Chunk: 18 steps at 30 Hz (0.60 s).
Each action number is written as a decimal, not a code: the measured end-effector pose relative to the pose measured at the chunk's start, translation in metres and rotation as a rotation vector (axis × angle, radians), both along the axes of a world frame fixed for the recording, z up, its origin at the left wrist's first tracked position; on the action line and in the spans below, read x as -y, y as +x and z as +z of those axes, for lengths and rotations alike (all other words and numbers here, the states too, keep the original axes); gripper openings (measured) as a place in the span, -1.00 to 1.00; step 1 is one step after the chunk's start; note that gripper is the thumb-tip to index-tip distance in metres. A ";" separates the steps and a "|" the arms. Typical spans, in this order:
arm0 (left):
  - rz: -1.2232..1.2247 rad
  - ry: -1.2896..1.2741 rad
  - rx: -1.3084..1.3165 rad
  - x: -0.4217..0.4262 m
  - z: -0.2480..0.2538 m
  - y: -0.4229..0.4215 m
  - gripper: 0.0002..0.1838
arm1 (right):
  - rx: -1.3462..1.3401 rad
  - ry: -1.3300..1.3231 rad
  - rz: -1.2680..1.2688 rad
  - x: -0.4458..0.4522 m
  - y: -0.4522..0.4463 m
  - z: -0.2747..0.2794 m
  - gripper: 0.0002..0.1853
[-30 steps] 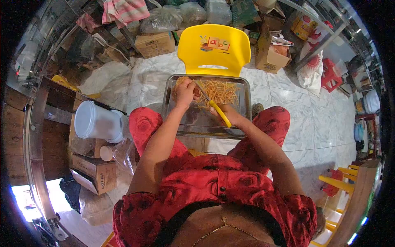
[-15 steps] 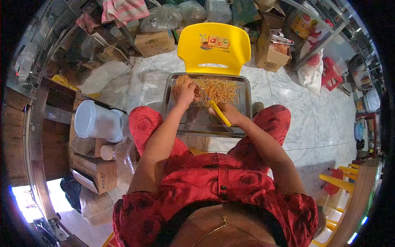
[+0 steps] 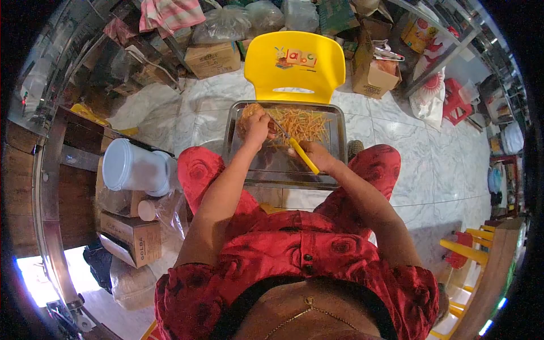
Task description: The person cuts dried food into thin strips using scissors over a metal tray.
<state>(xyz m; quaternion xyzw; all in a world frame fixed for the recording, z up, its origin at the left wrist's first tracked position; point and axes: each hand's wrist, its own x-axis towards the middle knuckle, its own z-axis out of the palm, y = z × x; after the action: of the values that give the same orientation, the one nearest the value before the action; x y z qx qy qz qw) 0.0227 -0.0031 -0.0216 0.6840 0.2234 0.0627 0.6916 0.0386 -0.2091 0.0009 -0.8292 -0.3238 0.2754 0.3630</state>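
Observation:
A metal tray (image 3: pixel 260 177) rests on a yellow chair (image 3: pixel 306 45) in front of me. Thin orange-brown strands (image 3: pixel 309 124) lie loose across the tray's upper right part. My left hand (image 3: pixel 257 128) is closed on a tangled bundle of similar strands (image 3: pixel 247 116) at the tray's upper left. My right hand (image 3: pixel 314 156) is wrapped round the yellow handle of scissors (image 3: pixel 304 155), whose metal blades point up and left to the bundle beside my left fingers. The blade tips are partly hidden by my left hand and the strands.
A white lidded bucket (image 3: pixel 122 164) and an open cardboard box (image 3: pixel 133 241) stand to the left. More boxes (image 3: pixel 212 59) and plastic bags sit behind the chair. A red stool (image 3: pixel 455 102) and a white sack (image 3: pixel 429 96) are at the back right.
The tray and chair sit very slightly higher in view than a second ago. Both hands keep their holds, with only slight movement at the scissors.

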 end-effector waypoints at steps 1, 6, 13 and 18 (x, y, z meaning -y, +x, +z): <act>0.010 -0.029 0.002 0.001 0.002 -0.001 -0.82 | -0.030 -0.029 -0.020 0.000 0.001 -0.001 -0.34; 0.064 -0.055 0.038 0.004 0.001 -0.002 -0.80 | 0.044 -0.082 -0.013 0.000 0.001 -0.003 -0.33; 0.014 -0.077 0.066 0.000 -0.004 -0.001 -0.80 | -0.020 -0.016 -0.032 -0.001 -0.003 -0.005 -0.36; -0.030 -0.055 0.062 0.005 -0.004 -0.003 -0.85 | -0.105 -0.042 -0.032 -0.002 -0.006 0.014 -0.37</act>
<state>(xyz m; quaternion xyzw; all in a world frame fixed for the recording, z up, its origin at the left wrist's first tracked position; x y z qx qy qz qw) 0.0200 -0.0082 -0.0251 0.6657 0.1934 0.0672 0.7176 0.0331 -0.2075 0.0147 -0.8262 -0.2850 0.3194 0.3662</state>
